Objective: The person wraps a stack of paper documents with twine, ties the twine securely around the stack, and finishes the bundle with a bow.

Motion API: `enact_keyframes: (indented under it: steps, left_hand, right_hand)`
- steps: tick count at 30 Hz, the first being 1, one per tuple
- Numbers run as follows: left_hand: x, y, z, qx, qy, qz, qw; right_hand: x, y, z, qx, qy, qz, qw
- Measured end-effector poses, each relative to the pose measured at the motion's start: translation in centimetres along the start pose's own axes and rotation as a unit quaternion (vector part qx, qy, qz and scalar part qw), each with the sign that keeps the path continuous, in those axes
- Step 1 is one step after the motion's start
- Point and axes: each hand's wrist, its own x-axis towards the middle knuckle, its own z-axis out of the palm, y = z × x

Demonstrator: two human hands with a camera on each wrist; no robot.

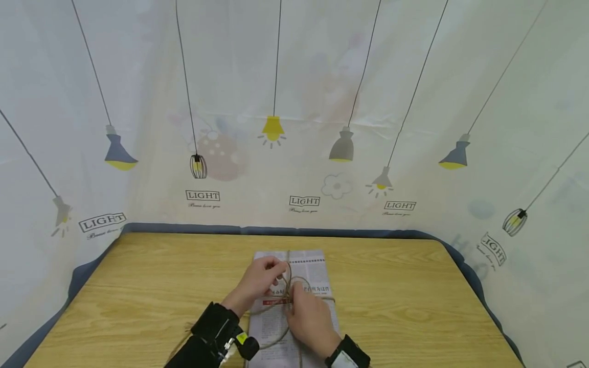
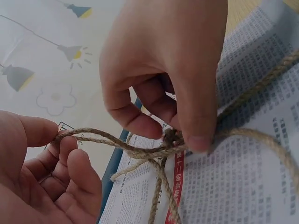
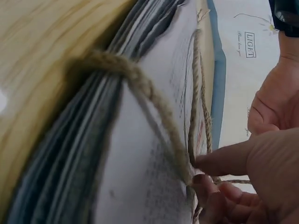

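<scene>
A stack of folded newspapers [image 1: 271, 332] lies on the table, tied crosswise with brown twine [image 1: 301, 352]. Several strands meet in a knot near the middle of the top sheet. My left hand [image 1: 259, 281] pinches a doubled loop of twine [image 2: 100, 135] between thumb and forefinger, drawn out to one side of the knot. On the knot itself, my right hand [image 1: 313, 319] pinches the twine with thumb and fingertips, partly hiding it. In the right wrist view a thicker strand [image 3: 159, 109] wraps over the edge of the stack, close to the right fingers [image 3: 224, 161].
The wooden table [image 1: 405, 301] stretches out on both sides of the stack. Behind it hangs a pale cloth [image 1: 239, 76] printed with lamps. A loose twine end [image 1: 181, 342] shows beside the left wrist's black strap [image 1: 213, 327].
</scene>
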Motion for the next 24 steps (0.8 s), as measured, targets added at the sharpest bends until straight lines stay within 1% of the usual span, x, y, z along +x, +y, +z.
enact_keyframes:
  steps: [5,8,10,12,14,16,17,18,19,20,21,22,24]
  left_hand:
    - [0.0,-0.2,-0.2,0.004,0.002,-0.001,1.0]
    - [0.0,-0.3,-0.2,0.007,0.002,0.003,1.0]
    - [0.0,-0.3,-0.3,0.007,0.001,0.004,1.0]
    - [0.0,-0.4,-0.3,0.006,0.0,0.004,1.0]
    - [0.1,-0.4,-0.4,0.001,0.002,0.004,1.0]
    - [0.1,-0.5,-0.5,-0.006,0.001,0.002,1.0]
    - [0.1,-0.5,-0.5,-0.01,0.001,0.001,0.9999]
    - [0.0,-0.5,-0.6,-0.014,0.001,0.001,0.9999]
    - [0.0,-0.5,-0.7,-0.017,-0.001,0.002,0.9998]
    - [-0.1,-0.5,-0.8,-0.02,-0.003,0.002,0.9998]
    - [-0.2,-0.5,-0.9,-0.021,-0.006,0.004,0.9998]
    - [-0.2,-0.5,-0.9,-0.023,-0.008,0.007,0.9997]
    - [-0.4,-0.5,-1.1,-0.025,-0.013,0.013,0.9995]
  right_hand:
    - [-0.1,0.0,0.3,-0.023,-0.007,0.013,1.0]
    - [-0.1,-0.1,0.5,-0.039,0.006,0.001,0.999]
    - [-0.2,-0.1,0.5,-0.038,0.011,-0.008,0.999]
    - [-0.2,0.0,0.3,-0.019,0.006,-0.016,1.0]
    - [-0.3,0.1,-0.2,0.021,-0.01,-0.02,1.0]
    - [-0.3,0.5,-0.7,0.082,-0.029,-0.023,0.996]
    - [-0.4,0.7,-1.1,0.119,-0.044,-0.021,0.992]
    - [-0.4,0.9,-1.4,0.156,-0.057,-0.018,0.986]
    - [-0.4,1.2,-1.8,0.199,-0.074,-0.013,0.977]
    - [-0.4,1.5,-2.1,0.243,-0.093,-0.003,0.966]
    - [-0.4,1.8,-2.4,0.298,-0.113,0.012,0.948]
    - [-0.4,2.1,-2.7,0.354,-0.139,0.034,0.924]
    - [-0.4,2.7,-3.2,0.451,-0.179,0.08,0.871]
